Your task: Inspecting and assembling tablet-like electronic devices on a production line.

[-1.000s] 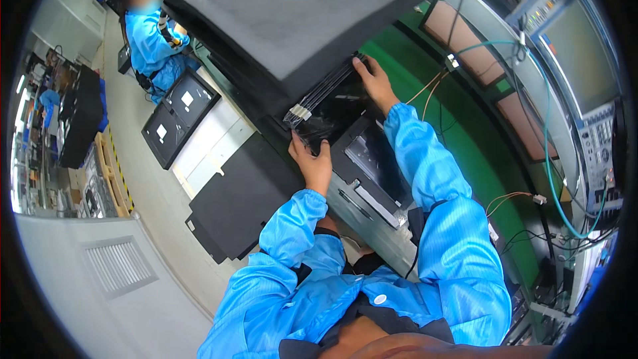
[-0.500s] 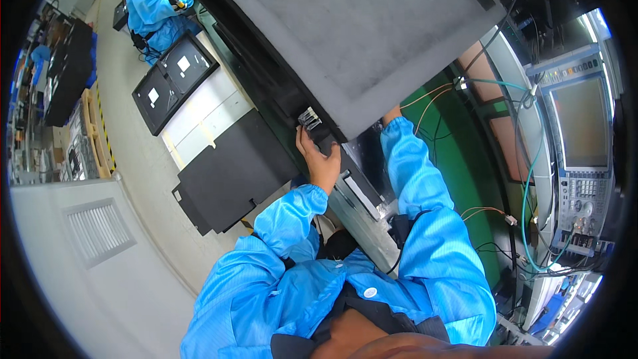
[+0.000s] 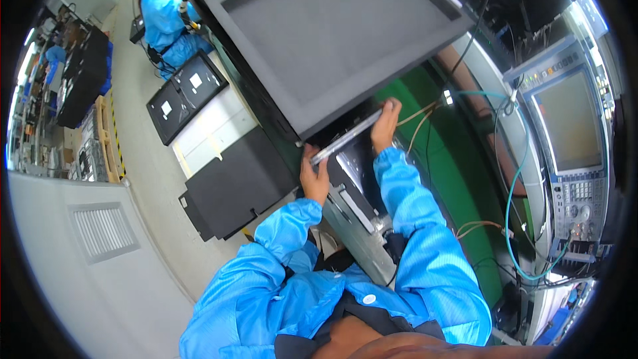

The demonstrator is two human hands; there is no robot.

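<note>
A thin flat piece with a silvery edge (image 3: 351, 135) slants between my hands, below the near edge of a large dark grey foam tray (image 3: 345, 46). My left hand (image 3: 314, 176) grips its left end, thumb and fingers around it. On its right end my right hand (image 3: 385, 125) is closed, fingers over the top. The far side of the piece is in shadow, so its exact kind cannot be made out. Just below it lies a shiny dark metal surface (image 3: 359, 163) with a light bar-shaped part (image 3: 355, 205) beside it.
Left of the bench, a black flat panel (image 3: 232, 186) and black framed trays (image 3: 188, 93) rest on a white surface. A co-worker in blue (image 3: 163, 16) sits at the far left. On the right, cables (image 3: 515, 206) hang by a bench instrument with a screen (image 3: 568, 126) and a green mat (image 3: 458, 206).
My right hand has come out from under the foam tray, and the silver-edged piece now shows between both hands. The foam tray appears shifted up and left in view.
</note>
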